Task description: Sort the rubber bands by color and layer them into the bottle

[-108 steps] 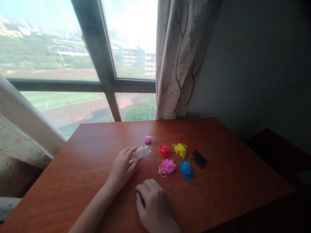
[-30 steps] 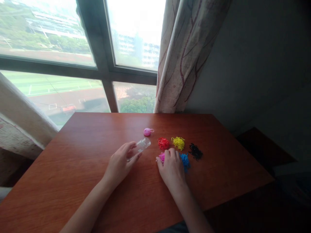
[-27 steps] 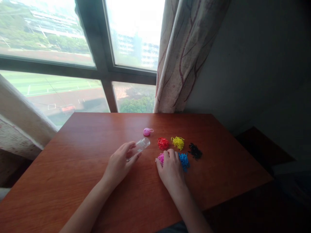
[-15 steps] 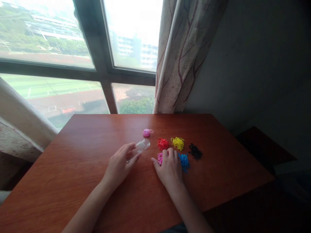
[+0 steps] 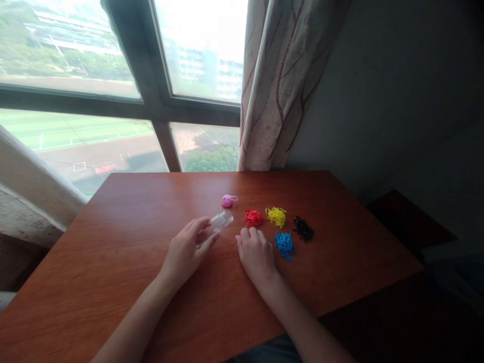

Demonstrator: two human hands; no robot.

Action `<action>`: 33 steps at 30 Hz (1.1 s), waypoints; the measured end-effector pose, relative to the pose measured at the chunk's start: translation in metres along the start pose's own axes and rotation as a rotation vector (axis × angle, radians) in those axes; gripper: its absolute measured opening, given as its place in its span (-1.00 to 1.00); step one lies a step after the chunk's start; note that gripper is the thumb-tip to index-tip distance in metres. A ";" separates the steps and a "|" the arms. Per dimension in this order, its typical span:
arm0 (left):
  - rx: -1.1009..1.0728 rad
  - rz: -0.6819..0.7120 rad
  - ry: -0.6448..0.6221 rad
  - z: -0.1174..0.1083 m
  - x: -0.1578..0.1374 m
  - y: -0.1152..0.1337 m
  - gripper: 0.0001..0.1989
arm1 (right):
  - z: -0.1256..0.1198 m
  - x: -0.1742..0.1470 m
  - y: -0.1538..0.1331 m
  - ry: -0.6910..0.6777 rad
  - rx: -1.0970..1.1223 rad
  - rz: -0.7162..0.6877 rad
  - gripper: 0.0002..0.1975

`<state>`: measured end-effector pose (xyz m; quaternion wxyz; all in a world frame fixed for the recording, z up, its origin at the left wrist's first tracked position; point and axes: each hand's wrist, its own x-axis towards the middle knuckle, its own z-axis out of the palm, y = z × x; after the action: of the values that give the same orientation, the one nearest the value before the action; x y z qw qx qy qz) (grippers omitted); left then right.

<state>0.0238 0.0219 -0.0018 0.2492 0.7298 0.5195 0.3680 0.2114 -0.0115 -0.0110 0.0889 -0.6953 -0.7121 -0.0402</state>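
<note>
Window-lit bench (image 5: pixel 106 267): left grip (image 5: pixel 186 248) clasps a clear bottle (image 5: pixel 224 218); right grip (image 5: pixel 258 255) curls, whether grasping I cannot tell; brushing could scatter blue bands (image 5: pixel 284 244) beside it.

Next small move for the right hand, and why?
Probably ease the curled right hand toward the clear container: a trace of pink shows by its thumb, so it may have gathered something, though its grip is mostly hidden. The left hand holds the container nearby.
</note>
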 end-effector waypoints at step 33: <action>0.046 0.030 -0.053 -0.001 0.001 0.004 -0.66 | -0.002 -0.011 0.028 -0.045 0.056 0.066 -0.85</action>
<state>0.0251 0.0211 0.0017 0.2404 0.7524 0.5102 0.3402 0.2395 -0.0218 -0.0124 0.0938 -0.7164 -0.6914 -0.0018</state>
